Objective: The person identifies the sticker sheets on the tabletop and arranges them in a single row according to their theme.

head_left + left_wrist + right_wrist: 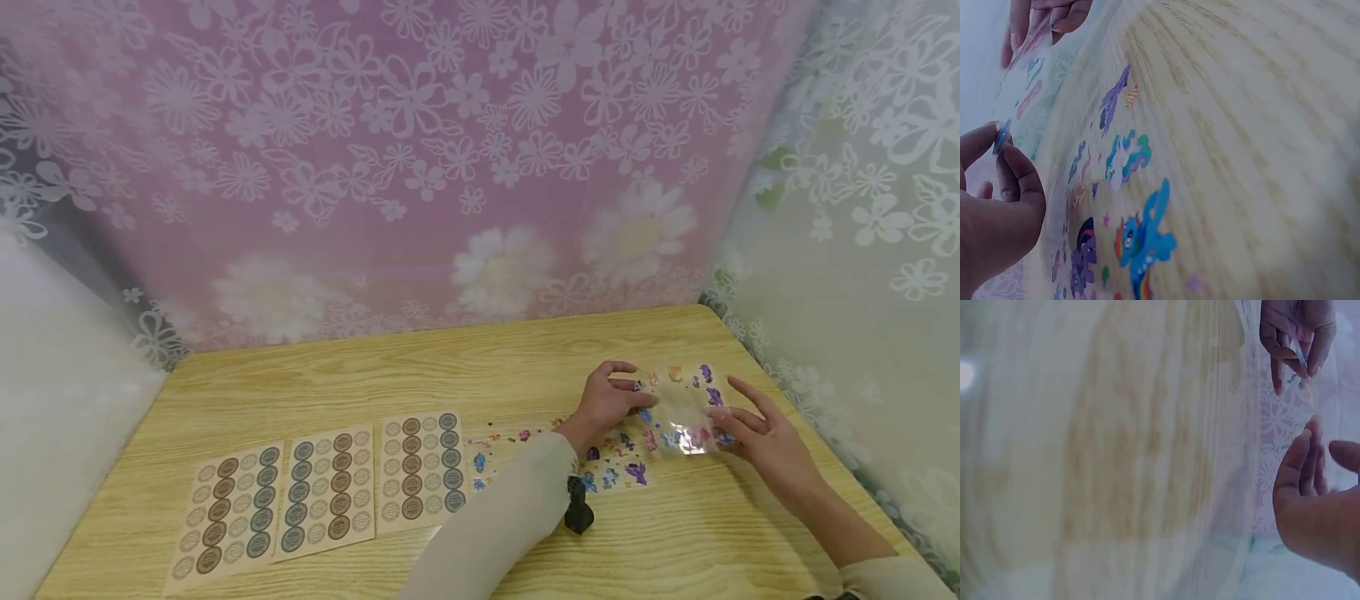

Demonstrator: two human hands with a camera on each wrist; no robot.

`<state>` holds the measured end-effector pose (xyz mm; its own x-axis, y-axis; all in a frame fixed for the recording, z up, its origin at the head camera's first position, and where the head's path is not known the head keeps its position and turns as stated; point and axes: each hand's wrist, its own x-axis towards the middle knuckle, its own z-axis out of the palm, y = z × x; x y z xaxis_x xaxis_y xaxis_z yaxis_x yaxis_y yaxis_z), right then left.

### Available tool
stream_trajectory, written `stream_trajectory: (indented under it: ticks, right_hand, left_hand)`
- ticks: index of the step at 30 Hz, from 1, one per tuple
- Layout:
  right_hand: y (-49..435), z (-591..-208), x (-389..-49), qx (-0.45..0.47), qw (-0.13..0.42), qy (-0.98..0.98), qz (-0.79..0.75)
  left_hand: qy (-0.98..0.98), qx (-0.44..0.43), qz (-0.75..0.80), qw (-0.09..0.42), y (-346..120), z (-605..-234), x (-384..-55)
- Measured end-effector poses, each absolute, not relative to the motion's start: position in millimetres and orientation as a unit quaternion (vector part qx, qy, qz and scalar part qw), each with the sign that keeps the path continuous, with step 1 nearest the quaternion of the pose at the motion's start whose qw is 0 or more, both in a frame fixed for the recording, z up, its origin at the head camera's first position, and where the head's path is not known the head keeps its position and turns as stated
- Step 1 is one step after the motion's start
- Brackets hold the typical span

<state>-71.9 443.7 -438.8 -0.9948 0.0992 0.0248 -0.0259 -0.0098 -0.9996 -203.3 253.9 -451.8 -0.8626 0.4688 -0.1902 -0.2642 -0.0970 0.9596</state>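
A clear sheet of colourful pony stickers (678, 408) is held up over the right part of the table, light glinting off its lower edge. My left hand (607, 402) pinches its left edge between thumb and fingers. At the opposite edge, my right hand (776, 446) grips the sheet with the thumb on its near face and the index finger stretched upward. Below my left hand, another clear pony sticker sheet (611, 479) lies flat on the wooden table (360, 375), partly hidden by the left forearm. Blue and purple ponies on it show large in the left wrist view.
To the left lie three tan sheets of round stickers, a left one (228, 512), a middle one (324, 487) and a right one (422, 471) beside the flat clear sheet. A pink flowered curtain (420, 167) hangs behind the table, a pale one (862, 250) at its right.
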Motion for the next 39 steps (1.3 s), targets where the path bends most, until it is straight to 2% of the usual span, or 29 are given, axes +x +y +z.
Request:
stream_trajectory:
  ticks: [7,16,20,25,29,34,39]
  right_hand:
    - [444.8,-439.4,-76.7,-0.026,0.036,-0.749,0.661]
    - [451.6,-435.5,-82.0,-0.046,0.019,-0.772,0.634]
    - [457.0,-434.1,-83.9,-0.056,0.006,-0.778,0.626]
    - [461.6,-434.8,-85.3,-0.058,-0.035,-0.801,0.595]
    - [462.9,-434.8,-86.5,-0.067,-0.058,-0.807,0.583]
    - [463.7,-434.9,-88.2,-0.094,-0.064,-0.823,0.557]
    - [461.3,-436.7,-89.7,-0.102,-0.065,-0.855,0.505]
  left_hand:
    - [0.595,0.082,0.758,0.255,247.3,-450.8,-200.6]
    - [0.547,0.134,0.759,0.325,238.9,-450.2,-196.9]
    - [0.554,0.159,0.745,0.336,236.8,-448.6,-196.0]
    - [0.637,0.166,0.685,0.313,238.0,-443.7,-191.1]
    - [0.712,0.135,0.629,0.280,240.5,-438.8,-184.0]
    - [0.734,0.100,0.616,0.269,241.9,-435.4,-178.3]
    - [0.762,0.102,0.585,0.260,242.1,-435.3,-176.0]
